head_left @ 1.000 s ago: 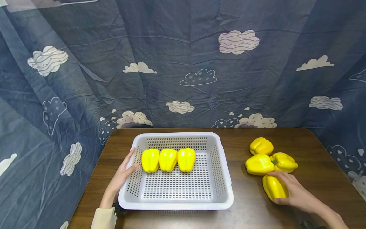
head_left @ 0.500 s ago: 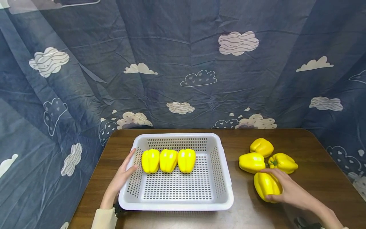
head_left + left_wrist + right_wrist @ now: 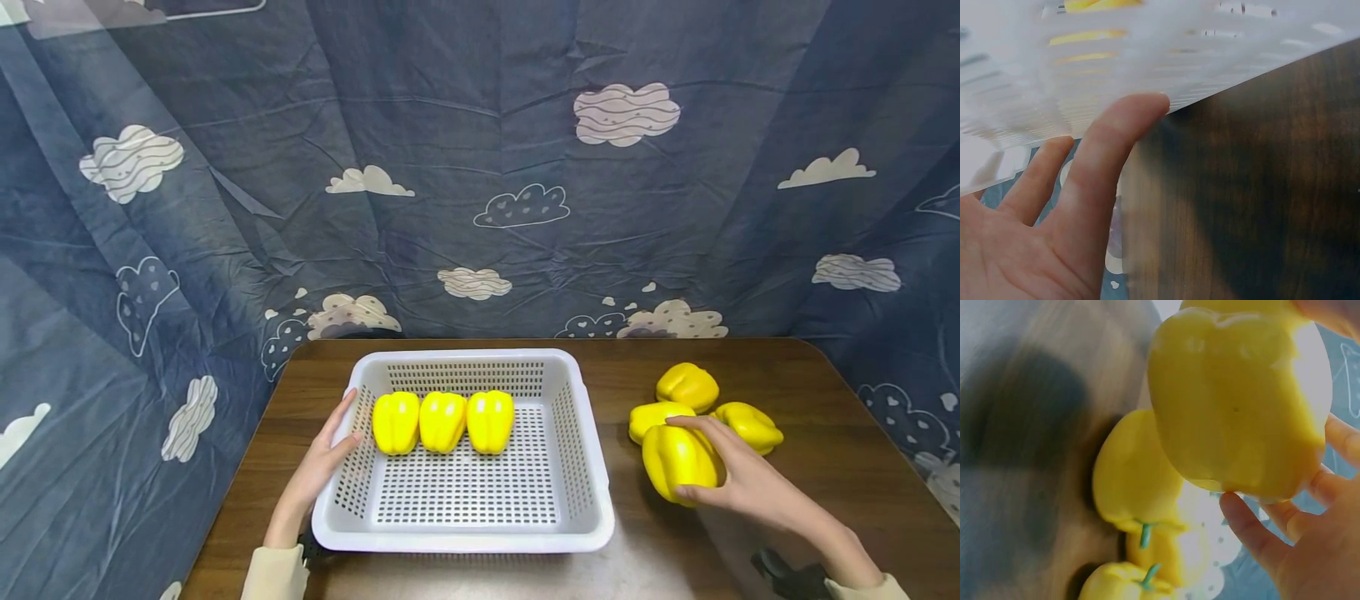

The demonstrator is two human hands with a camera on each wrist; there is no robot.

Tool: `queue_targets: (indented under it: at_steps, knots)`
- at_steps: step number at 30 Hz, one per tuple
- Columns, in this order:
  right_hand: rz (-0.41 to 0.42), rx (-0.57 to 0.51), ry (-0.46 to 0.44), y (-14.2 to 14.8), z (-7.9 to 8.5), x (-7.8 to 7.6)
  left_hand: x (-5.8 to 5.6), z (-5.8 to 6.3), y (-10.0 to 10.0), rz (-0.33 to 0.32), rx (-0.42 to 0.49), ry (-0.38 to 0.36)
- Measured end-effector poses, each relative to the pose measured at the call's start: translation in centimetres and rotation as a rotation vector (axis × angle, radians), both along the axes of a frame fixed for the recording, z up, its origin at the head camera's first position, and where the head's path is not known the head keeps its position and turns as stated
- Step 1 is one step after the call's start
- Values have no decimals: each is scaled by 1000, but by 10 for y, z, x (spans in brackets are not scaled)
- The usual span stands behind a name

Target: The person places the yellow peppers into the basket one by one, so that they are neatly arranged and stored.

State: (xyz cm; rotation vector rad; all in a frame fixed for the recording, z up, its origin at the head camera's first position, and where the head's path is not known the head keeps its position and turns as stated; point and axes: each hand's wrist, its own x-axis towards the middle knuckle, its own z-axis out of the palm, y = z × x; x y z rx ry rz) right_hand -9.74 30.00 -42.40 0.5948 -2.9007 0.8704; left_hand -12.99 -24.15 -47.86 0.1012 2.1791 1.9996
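Observation:
My right hand (image 3: 738, 475) grips a yellow bell pepper (image 3: 672, 467), lifted above the table in front of the other loose peppers. In the right wrist view the held bell pepper (image 3: 1238, 403) fills the upper middle, with fingers around its side and end. My left hand (image 3: 317, 462) rests against the left side of a white perforated basket (image 3: 465, 542). The left wrist view shows its straight fingers (image 3: 1100, 169) touching the basket wall (image 3: 1166, 56). Inside the basket, three yellow bell peppers (image 3: 442, 422) stand in a row toward the back left.
On the table's right side lie three more yellow bell peppers, one at the back (image 3: 687, 387), one at the right (image 3: 750, 427) and one partly hidden (image 3: 651, 418) behind the held pepper. A brown wooden table (image 3: 622, 367) meets a blue cloud-patterned curtain (image 3: 450, 233) behind it.
My right hand has raised its bell pepper off the table and moved it left and back. A neighbouring pepper shifted left. The left hand and basket hold their place.

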Motion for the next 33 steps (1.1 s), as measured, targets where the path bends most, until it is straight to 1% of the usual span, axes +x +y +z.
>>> queue_targets:
  at_steps: [3, 9, 14, 17, 20, 27, 33]
  knots:
    - [17, -13, 37, -7, 4, -3, 0, 0, 0, -1, 4, 0]
    - [32, -66, 3, -22, 15, -10, 0, -1, 1, 1, -1, 6]
    - [70, -80, 19, -34, 22, -17, 0, 0, 1, 0, -7, 2]
    - [81, -87, 8, -40, 25, -21, -1, 0, 1, 1, -13, -2]
    - [90, -96, -7, -45, 27, -25, -1, 0, 1, 2, -19, -6]
    - [126, -139, 2, -65, 31, -33, -2, -1, 0, 7, -31, -1]
    - [170, -188, -13, -87, 29, -37, -2, -1, -1, 12, -24, -5]
